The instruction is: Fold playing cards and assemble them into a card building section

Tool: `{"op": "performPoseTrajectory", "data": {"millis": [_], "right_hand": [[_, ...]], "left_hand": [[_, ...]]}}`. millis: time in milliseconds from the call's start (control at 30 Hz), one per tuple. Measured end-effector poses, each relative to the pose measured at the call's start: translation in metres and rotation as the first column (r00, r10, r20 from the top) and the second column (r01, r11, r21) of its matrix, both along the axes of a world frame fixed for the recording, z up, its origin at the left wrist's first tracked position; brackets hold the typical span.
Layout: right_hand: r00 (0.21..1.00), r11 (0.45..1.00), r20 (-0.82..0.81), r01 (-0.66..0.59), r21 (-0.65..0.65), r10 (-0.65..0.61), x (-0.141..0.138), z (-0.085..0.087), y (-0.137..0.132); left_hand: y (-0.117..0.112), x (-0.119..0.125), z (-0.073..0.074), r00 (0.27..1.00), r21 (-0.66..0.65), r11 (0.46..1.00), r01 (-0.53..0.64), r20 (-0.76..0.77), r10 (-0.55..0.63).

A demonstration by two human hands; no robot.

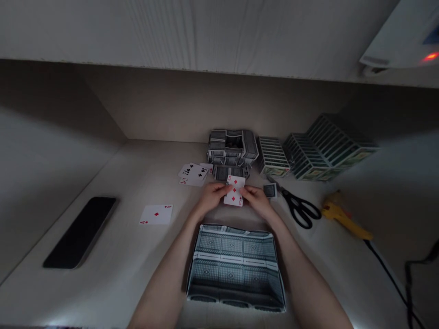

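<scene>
Between my two hands is a playing card [234, 192], the three of diamonds, face up toward me. My left hand [213, 195] pinches its left edge, thumb on the face; my right hand [256, 199] pinches the right edge the same way. Whether more cards lie beneath it I cannot tell. Just in front of my wrists, an open box made of playing cards [236, 262] stands on the desk between my forearms. Beyond the hands is a small folded-card piece [224, 172], partly hidden. A small card-patterned piece [270, 190] lies right of my right hand.
Loose cards [194, 172] and an ace of diamonds [156, 214] lie left of the hands, with a phone [80, 232] farther left. A card-built structure [231, 147] and striped blocks [274, 155] line the back. Black scissors [300, 208] and a yellow glue gun [345, 219] lie right. A shelf [206, 36] overhangs.
</scene>
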State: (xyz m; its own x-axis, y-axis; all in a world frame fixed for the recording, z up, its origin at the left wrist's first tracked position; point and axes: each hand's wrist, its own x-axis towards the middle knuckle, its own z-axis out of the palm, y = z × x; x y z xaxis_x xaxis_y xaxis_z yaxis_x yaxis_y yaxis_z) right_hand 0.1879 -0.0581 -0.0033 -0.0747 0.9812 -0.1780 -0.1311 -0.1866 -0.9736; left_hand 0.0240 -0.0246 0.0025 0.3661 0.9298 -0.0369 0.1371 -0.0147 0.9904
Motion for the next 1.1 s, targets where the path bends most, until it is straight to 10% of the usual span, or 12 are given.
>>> {"op": "performPoseTrajectory", "data": {"millis": [167, 1100], "right_hand": [[0.974, 0.990, -0.181, -0.140, 0.002, 0.138, 0.0021, 0.0048, -0.0025], [0.963, 0.990, -0.271, -0.038, -0.134, 0.000, 0.0029, 0.0003, 0.0032]], "left_hand": [[0.0005, 0.0017, 0.0010, 0.991, 0.052, 0.990, -0.133, 0.012, 0.133], [-0.0034, -0.0074, 0.0034, 0.975, -0.189, 0.957, 0.220, 0.030, -0.219]]}}
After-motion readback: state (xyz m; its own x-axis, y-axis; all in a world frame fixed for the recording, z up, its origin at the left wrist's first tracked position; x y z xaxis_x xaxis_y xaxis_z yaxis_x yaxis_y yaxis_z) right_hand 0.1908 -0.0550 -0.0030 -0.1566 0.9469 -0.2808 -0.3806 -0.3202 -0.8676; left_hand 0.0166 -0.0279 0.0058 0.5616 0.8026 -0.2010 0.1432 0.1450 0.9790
